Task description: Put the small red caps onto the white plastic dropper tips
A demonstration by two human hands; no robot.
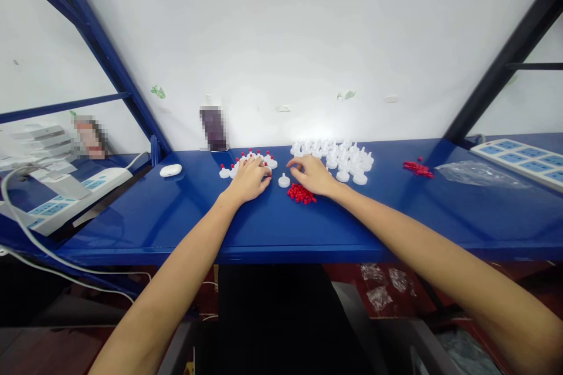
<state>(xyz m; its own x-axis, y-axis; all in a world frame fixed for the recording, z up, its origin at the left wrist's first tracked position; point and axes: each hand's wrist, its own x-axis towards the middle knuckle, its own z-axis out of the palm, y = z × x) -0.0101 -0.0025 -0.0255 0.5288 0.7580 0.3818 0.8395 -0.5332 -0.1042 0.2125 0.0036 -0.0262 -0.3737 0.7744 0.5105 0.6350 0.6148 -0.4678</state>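
Observation:
My left hand (253, 180) is over a group of white round-based nozzle caps with small red tips (224, 172) at the left. Its fingers are bent but apart, and nothing shows in them. One white nozzle cap without a red tip (284, 180) stands upright between my hands. My right hand (313, 173) hovers just right of it, thumb and fingers apart with nothing visible between them. Below that hand lies a pile of small red caps (301, 193). Many plain white nozzle caps (343, 173) stand behind and right of it, partly hidden by the hand.
A smaller heap of red caps (417, 169) lies to the right, near a clear plastic bag (479, 174) and a power strip (523, 158). A white earphone case (170, 170) sits at the left. A blurred phone (214, 129) leans on the wall. Blue posts flank the blue table (272, 234).

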